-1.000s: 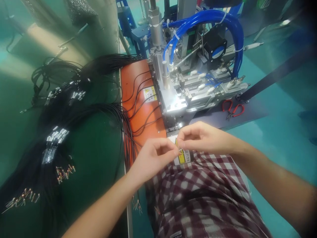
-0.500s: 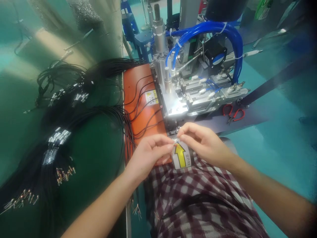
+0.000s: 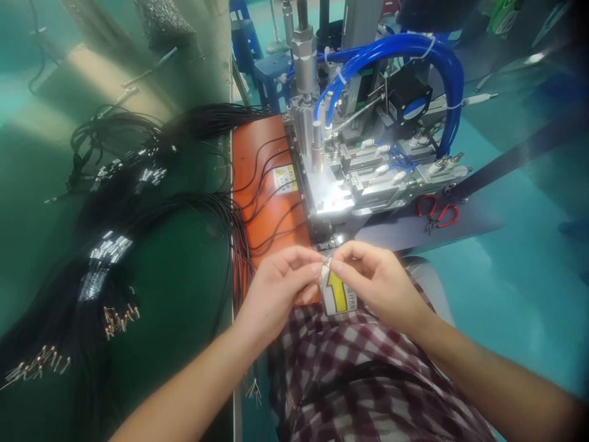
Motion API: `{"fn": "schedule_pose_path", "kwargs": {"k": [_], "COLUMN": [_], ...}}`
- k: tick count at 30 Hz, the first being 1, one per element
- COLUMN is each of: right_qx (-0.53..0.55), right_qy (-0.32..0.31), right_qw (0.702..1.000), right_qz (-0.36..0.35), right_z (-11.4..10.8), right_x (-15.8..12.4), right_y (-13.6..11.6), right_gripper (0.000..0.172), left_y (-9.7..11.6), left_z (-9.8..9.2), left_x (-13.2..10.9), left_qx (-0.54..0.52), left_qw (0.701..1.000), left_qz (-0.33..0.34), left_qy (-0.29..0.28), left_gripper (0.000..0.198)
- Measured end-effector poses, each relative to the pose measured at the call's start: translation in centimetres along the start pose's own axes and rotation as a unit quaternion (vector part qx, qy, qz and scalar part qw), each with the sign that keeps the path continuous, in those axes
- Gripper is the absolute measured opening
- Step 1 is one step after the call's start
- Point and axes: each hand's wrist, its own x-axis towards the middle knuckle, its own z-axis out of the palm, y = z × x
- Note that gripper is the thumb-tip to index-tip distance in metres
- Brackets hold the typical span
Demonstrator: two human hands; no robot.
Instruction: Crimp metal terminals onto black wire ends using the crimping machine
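Note:
My left hand is closed in a pinch, thumb against forefinger, on the end of a cable whose fine pale wires stick out toward the right. Thumb and forefinger of my right hand pinch at the tips of those same wires. Both hands nearly meet above a white label with a yellow arrow, in front of the machine. The rest of the held cable is hidden by my left hand. Just beyond lies the machine's orange plate, with several black cables running across it to the machine.
A metal machine with blue air hoses stands ahead. Red-handled pliers lie at its right. Bundles of black cables with metal connectors and bare copper ends cover the green table on the left.
My right hand has come slightly down and left, its fingertips now on the wire ends at my left fingertips. The left hand stays pinched. The view has shifted slightly.

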Motion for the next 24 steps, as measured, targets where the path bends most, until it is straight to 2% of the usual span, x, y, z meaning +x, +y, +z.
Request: {"fn": "schedule_pose_path", "kwargs": {"k": [8, 12, 17, 21, 24], "right_qx": [-0.079, -0.111, -0.161, -0.13, -0.097], "right_qy": [0.012, -0.057, -0.164, -0.264, -0.309], "right_qw": [0.996, 0.992, 0.973, 0.954, 0.941], "right_qz": [-0.043, -0.035, 0.016, 0.061, 0.096], "right_z": [-1.6, -2.3, -3.2, -4.0, -4.3], "right_x": [0.6, 1.2, 2.0, 2.9, 3.5], "right_y": [-0.7, -1.5, -2.5, -3.0, -2.9], "right_gripper": [0.015, 0.016, 0.019, 0.026, 0.035], "left_y": [-0.2, -0.5, -0.4, -0.1, 0.1], "left_z": [0.1, 0.1, 0.0, 0.2, 0.2], "left_x": [0.0, 0.0, -0.1, -0.2, -0.2], "left_qx": [0.034, 0.071, 0.126, 0.153, 0.157], "left_qw": [0.999, 0.997, 0.992, 0.987, 0.986], "left_qz": [-0.015, -0.004, 0.013, 0.017, 0.015], "left_qy": [0.016, 0.015, -0.011, -0.034, -0.059], "left_gripper": [0.011, 0.012, 0.011, 0.012, 0.014]}}
